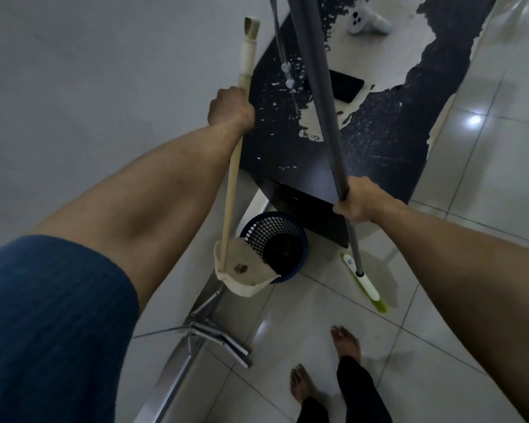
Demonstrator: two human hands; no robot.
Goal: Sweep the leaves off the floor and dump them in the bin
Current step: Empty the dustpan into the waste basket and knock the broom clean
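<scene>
We stand barefoot on a pale glossy tiled floor [333, 325] beside a worn black bench [379, 141] with its coating peeling off in white patches. Our left hand [231, 108] is wrapped tight around the cream wooden handle of a cream plastic dustpan [245, 270], which hangs tipped with its lip touching the rim of a dark blue mesh plastic bin [275, 239] under the bench's end. A few small brown leaves [240, 268] lie in the pan; darker scraps show inside the bin. Our right hand [359, 203] is closed around the grey metal pole of a broom with a white and lime-green head [364, 282], which rests on the floor just beside the bin. The leaves look dry and very light, so they should slide easily but could flutter past the rim. The long stiff handle gives good leverage, and holding it high, as we do, suits tilting the pan steeper.
</scene>
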